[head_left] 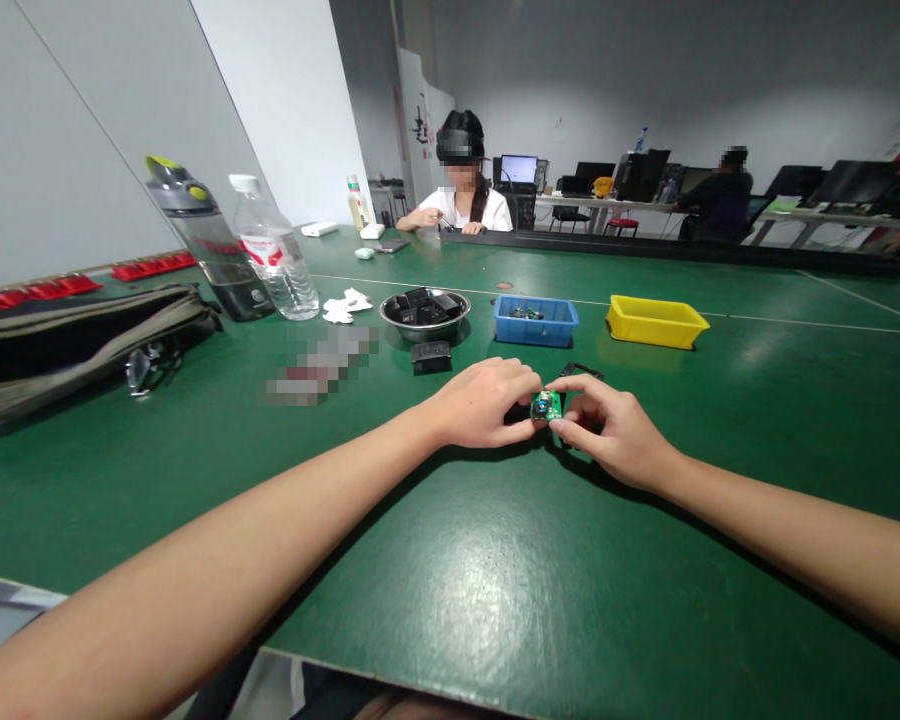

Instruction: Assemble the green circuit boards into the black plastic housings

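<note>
Both my hands meet over the green table [450, 590] and pinch a small green circuit board [546, 405] with a round dark part on it. My left hand [484, 403] grips the board's left side with curled fingers. My right hand [607, 428] holds its right side between thumb and fingers. A thin black frame piece [579, 370] lies on the table just behind my right hand. A black box-shaped part [431, 355] lies a little beyond my left hand.
Behind the hands stand a metal bowl [425, 311] of black parts, a blue bin [535, 320] and a yellow bin [656, 321]. Two bottles [270, 250] and a dark bag [82, 335] lie at left. One person sits across the table, another at far desks.
</note>
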Available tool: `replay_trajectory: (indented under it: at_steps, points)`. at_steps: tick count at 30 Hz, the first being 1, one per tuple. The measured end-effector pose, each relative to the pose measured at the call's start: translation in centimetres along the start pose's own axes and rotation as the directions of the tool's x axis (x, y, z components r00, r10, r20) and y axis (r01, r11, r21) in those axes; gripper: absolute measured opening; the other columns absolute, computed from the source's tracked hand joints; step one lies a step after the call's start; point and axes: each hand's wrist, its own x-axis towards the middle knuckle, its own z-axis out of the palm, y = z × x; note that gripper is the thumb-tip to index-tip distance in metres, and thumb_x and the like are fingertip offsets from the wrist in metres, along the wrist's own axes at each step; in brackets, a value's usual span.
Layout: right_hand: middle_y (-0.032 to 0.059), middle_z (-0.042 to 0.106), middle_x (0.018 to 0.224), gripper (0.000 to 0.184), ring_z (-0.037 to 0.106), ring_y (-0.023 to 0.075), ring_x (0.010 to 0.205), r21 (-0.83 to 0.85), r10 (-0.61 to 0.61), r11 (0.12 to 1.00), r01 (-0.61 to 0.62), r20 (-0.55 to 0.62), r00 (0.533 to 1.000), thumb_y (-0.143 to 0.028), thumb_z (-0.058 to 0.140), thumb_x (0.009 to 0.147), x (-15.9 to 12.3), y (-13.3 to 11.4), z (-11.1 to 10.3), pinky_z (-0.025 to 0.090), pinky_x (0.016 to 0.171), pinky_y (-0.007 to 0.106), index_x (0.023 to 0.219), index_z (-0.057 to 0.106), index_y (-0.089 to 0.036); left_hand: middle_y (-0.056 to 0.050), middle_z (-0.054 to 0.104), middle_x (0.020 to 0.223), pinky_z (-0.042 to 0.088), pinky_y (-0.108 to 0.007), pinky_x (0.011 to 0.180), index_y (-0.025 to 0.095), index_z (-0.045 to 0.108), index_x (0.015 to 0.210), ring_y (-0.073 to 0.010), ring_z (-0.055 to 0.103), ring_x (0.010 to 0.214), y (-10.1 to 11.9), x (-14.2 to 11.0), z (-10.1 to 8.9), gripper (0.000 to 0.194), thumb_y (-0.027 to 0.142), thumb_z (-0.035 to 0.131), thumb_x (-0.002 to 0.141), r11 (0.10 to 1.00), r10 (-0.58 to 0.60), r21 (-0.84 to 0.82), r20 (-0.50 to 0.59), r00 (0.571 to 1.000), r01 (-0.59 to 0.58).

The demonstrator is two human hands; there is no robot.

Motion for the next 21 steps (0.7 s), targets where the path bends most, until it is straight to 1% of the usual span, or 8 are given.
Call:
replay_trajectory:
  at_steps: [5,10,21]
  points:
    - [-0.0050,0.059,0.063,0.031,0.053,0.0112,0.053,0.003,-0.005,1.000,0.005,0.001,1.000,-0.030,0.066,0.086,-0.02,0.03,0.01,0.040,0.052,0.024,0.114,0.059,-0.018,-0.004,0.061,0.079,0.043,-0.030,0.071,0.018,0.055,0.086,-0.0190,0.055,0.074,0.01,-0.02,0.07,0.015,0.033,0.055,0.090,1.000,-0.014,0.009,0.011,1.000,0.014]
    - [-0.0050,0.059,0.063,0.030,0.052,0.0113,0.053,0.002,0.000,1.000,0.000,-0.006,1.000,-0.029,0.066,0.086,-0.03,0.04,0.03,0.040,0.052,0.024,0.113,0.059,-0.018,-0.004,0.060,0.078,0.043,-0.030,0.069,0.018,0.055,0.085,-0.0184,0.054,0.073,-0.03,0.01,0.08,0.016,0.033,0.055,0.091,1.000,0.002,0.007,-0.002,1.000,-0.002]
    - [-0.0051,0.059,0.063,0.030,0.052,0.0111,0.053,-0.001,-0.005,1.000,0.005,0.003,1.000,-0.030,0.065,0.087,-0.08,0.02,-0.02,0.040,0.052,0.024,0.114,0.059,-0.018,-0.004,0.060,0.078,0.043,-0.031,0.069,0.018,0.054,0.085,-0.0185,0.055,0.073,0.02,0.04,0.09,0.017,0.034,0.054,0.091,1.000,-0.008,0.017,0.009,1.000,0.008]
